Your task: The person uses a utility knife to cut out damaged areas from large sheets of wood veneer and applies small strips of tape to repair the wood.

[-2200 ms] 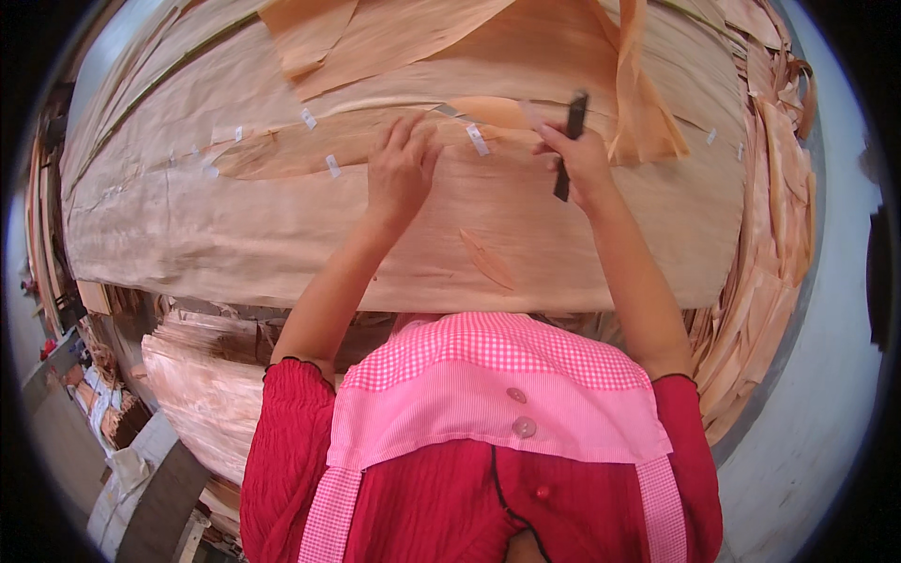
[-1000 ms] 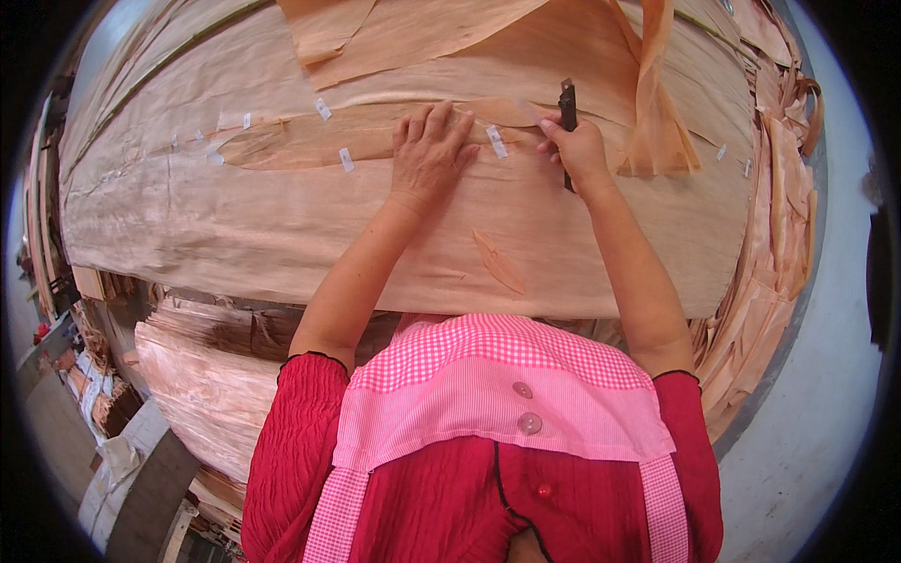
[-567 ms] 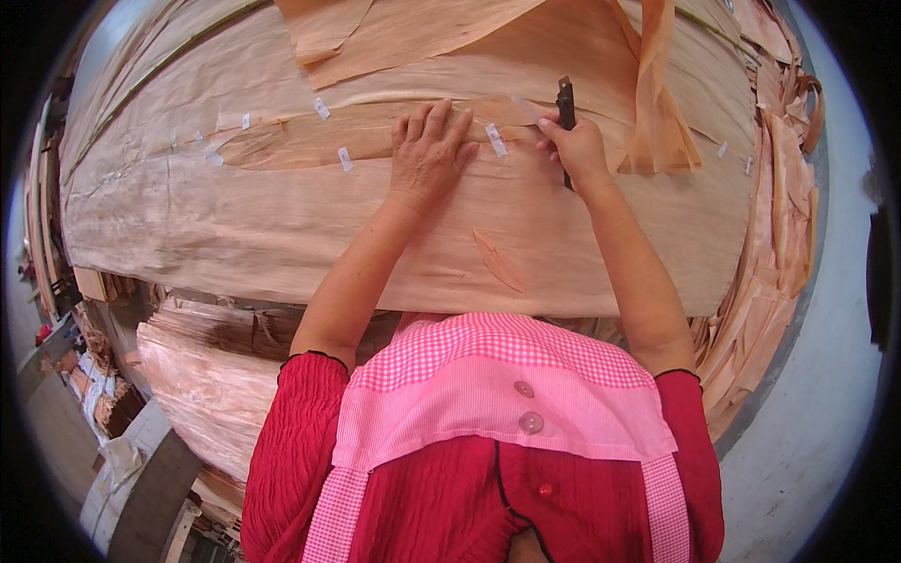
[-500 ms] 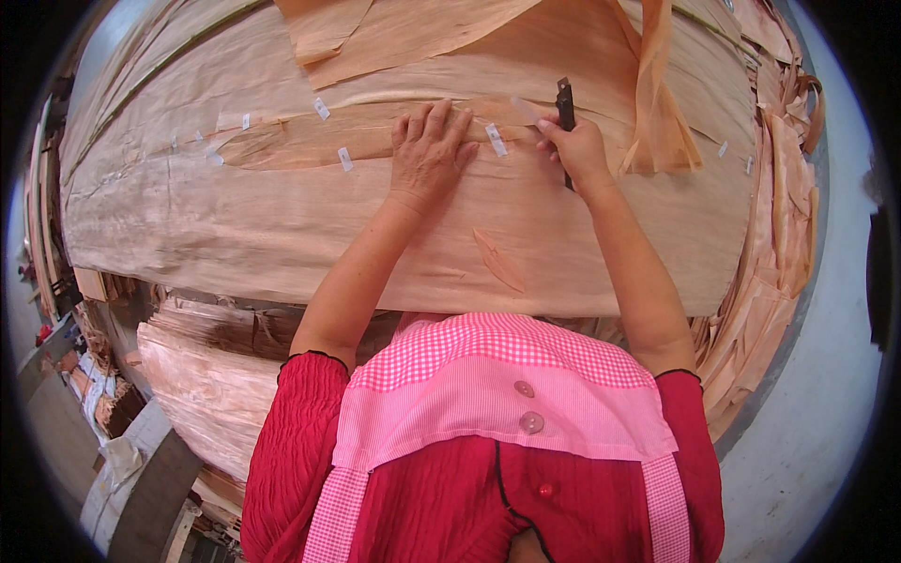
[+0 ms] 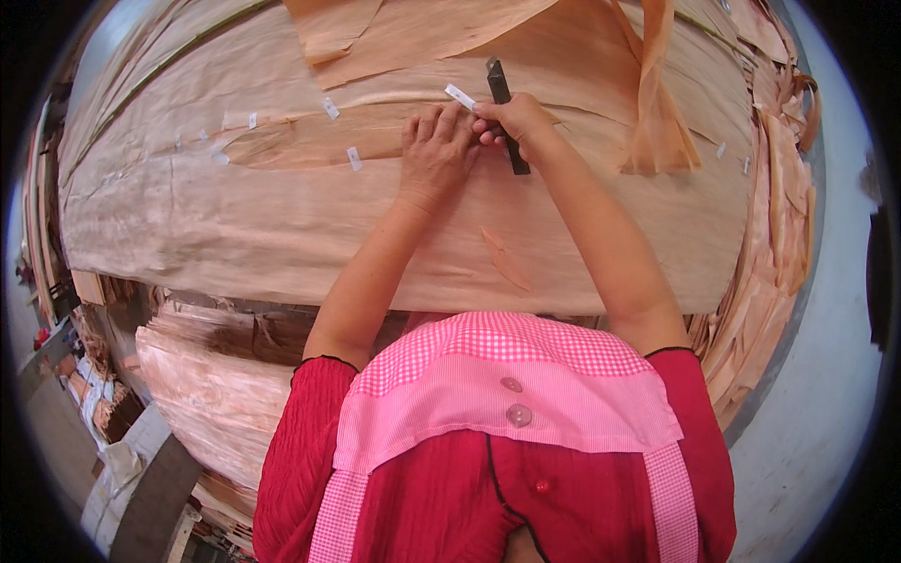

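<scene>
A wide, pale wood veneer sheet (image 5: 244, 225) lies before me, with a darker veneer strip (image 5: 314, 136) on it. White tape pieces (image 5: 354, 158) dot the strip's edges. My left hand (image 5: 437, 155) rests flat on the strip, fingers stretched out. Right beside its fingertips, my right hand (image 5: 519, 122) is closed around a black utility knife (image 5: 498, 84), which slants across the palm. A short white piece of tape (image 5: 459, 96) sticks out from the right thumb and fingertips. The right hand covers part of the strip's right end.
Orange-tan veneer pieces (image 5: 432, 42) lie on the far side, one folded piece (image 5: 657, 131) hanging toward the right. A small leaf-shaped scrap (image 5: 507, 258) lies nearer me. Ragged veneer offcuts (image 5: 784, 216) line the right edge; a veneer stack (image 5: 211, 375) sits below left.
My right hand has moved left, next to my left hand, with the knife and a piece of tape. It now covers where a tape piece showed on the strip.
</scene>
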Demonstrator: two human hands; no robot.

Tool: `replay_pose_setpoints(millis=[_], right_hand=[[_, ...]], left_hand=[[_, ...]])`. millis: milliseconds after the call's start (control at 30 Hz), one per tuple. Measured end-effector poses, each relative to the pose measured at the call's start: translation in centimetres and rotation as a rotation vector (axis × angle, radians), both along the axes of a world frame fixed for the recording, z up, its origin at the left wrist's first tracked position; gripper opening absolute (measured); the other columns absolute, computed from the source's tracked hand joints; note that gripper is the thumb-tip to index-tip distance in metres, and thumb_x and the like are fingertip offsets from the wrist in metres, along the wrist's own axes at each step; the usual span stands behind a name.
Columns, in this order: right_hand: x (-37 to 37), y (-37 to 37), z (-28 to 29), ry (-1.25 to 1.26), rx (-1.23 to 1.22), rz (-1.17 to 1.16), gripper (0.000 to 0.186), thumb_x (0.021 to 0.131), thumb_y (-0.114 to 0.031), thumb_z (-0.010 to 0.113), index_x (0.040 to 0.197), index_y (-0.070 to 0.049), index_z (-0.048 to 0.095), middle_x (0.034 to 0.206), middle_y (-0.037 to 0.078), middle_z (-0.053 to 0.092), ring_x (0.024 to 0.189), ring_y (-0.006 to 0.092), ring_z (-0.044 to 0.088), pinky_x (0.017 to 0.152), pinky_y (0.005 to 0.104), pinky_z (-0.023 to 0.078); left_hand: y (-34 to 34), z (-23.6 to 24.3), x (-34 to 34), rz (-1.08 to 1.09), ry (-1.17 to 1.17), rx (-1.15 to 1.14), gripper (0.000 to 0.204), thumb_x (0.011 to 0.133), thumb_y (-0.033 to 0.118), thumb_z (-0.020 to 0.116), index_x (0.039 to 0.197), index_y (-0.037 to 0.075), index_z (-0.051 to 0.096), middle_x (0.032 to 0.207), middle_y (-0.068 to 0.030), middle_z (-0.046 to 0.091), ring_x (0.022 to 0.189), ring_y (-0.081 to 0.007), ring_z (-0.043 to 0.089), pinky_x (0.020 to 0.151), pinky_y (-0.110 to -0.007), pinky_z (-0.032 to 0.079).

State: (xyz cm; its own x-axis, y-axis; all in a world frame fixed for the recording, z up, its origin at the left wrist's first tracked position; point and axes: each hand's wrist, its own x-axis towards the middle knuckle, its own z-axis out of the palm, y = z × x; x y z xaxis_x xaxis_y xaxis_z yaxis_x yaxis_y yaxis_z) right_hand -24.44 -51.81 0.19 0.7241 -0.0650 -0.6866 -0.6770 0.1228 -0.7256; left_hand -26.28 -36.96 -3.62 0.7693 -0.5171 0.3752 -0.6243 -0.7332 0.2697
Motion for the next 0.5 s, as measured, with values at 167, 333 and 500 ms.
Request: replay_pose_setpoints(millis=[167,333,500], right_hand=[[-0.3,-0.2,-0.5,-0.024,0.000,-0.001,0.013,0.076,-0.014,0.058,0.076,-0.001,0.059,0.061,0.006,0.059,0.046,0.0105,0.053,0.040,0.0212,0.038],[0.0,0.6,-0.4,-0.014,-0.094,0.008,0.017,0.078,-0.017,0.059,0.076,0.000,0.060,0.061,0.006,0.060,0.047,0.0107,0.054,0.041,0.0210,0.038],[-5.0,-2.8,1.2,-0.196,-0.171,-0.001,0.019,0.079,-0.020,0.060,0.080,-0.001,0.060,0.062,0.006,0.060,0.045,0.0098,0.051,0.041,0.0212,0.037]], left_hand=[[0.2,-0.1,-0.1,0.039,0.160,-0.143,0.050,0.067,0.028,0.065,0.112,0.010,0.052,0.122,-0.0040,0.044,0.111,-0.0221,0.039,0.093,-0.041,0.027],[0.0,-0.4,0.4,0.040,0.019,0.001,0.055,0.068,0.033,0.064,0.115,0.009,0.052,0.125,-0.0036,0.045,0.114,-0.0227,0.039,0.095,-0.042,0.025],[-0.2,0.6,0.5,0.019,0.110,0.069,0.043,0.072,0.038,0.060,0.112,0.021,0.057,0.128,-0.0044,0.043,0.122,-0.0284,0.031,0.097,-0.051,0.021]])
